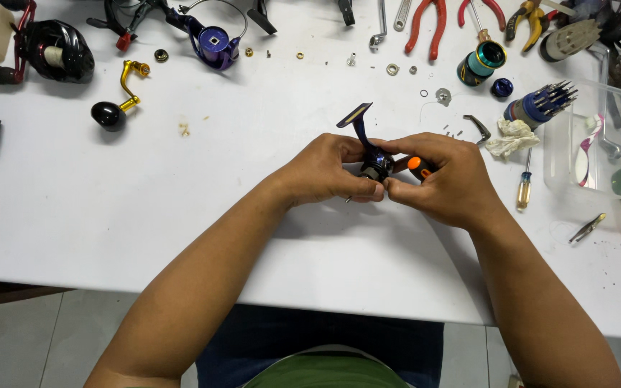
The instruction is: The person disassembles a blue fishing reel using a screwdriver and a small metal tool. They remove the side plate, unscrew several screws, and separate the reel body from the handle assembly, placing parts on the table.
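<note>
My left hand (pixel 328 172) grips a dark blue fishing-reel body (pixel 372 159) over the middle of the white table (pixel 181 208); the reel's flat foot (pixel 354 116) sticks up and away from me. My right hand (pixel 443 179) is closed around a screwdriver with a black and orange handle (pixel 420 167), its tip hidden against the reel. Both hands touch at the thumbs, just above the tabletop.
Along the far edge lie a black baitcasting reel (pixel 52 50), a gold crank handle (pixel 120 97), a purple reel frame (pixel 213 44), red pliers (pixel 425 25), a spool (pixel 481 63) and small screws. A clear plastic box (pixel 594 140), screwdriver-bit set (pixel 540 104) and crumpled cloth (pixel 512 136) sit at right.
</note>
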